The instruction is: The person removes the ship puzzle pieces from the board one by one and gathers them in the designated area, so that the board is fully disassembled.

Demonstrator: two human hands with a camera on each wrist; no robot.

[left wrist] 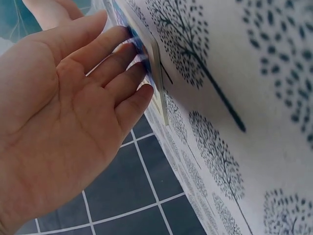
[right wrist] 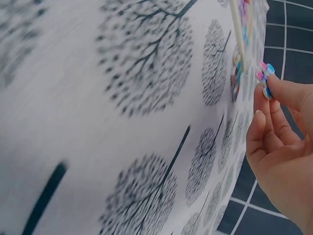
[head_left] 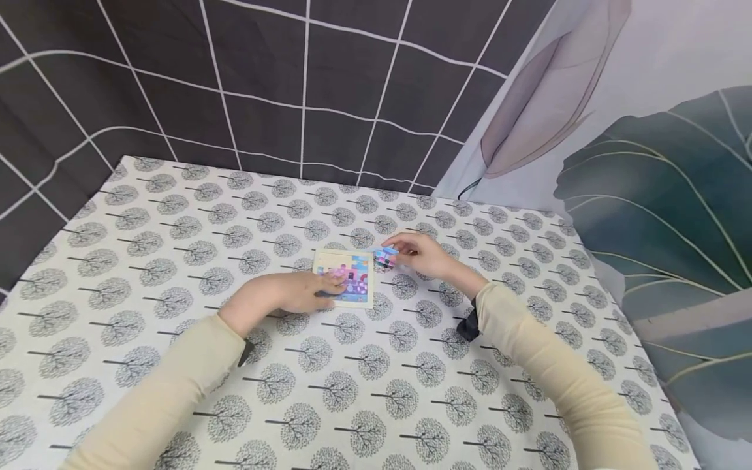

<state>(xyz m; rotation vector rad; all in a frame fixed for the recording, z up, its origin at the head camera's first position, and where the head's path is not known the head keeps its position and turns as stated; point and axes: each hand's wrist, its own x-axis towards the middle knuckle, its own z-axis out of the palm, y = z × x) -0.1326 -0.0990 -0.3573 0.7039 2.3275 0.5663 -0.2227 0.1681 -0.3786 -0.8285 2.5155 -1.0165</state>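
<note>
Head cam, puzzle board: so the puzzle board [head_left: 355, 304] sits flat on the tree-print cloth [head_left: 264, 339], pale frame round a mostly pink, purple and blue picture, with a bare pale patch at its far left corner. Any lettering on it is too small to read from here.
Head cam, left hand: the left hand [head_left: 302, 290] reaches in from the side, fingers stretched out over the board's near left part.
Head cam, right hand: the right hand [head_left: 425, 254] is just off the board's right edge, pinching a blue-and-pink puzzle piece [head_left: 386, 257] between thumb and fingers.
Head cam, backdrop: dark grid curtain [head_left: 258, 98] behind, big leaf print [head_left: 652, 196] over on the right.
Left wrist cam, palm: this one gives you the palm side the head cam hides. Fingers are loose and slightly bent, tips at the board's edge, nothing gripped that I can see. The board is almost edge-on, so you get its thin side.
Right wrist cam, pinch: thumb and fingertip clearly have the piece held up, apart from the cloth. Small coloured bits [right wrist: 237, 78] also show by the board's edge, too blurry to count.
</note>
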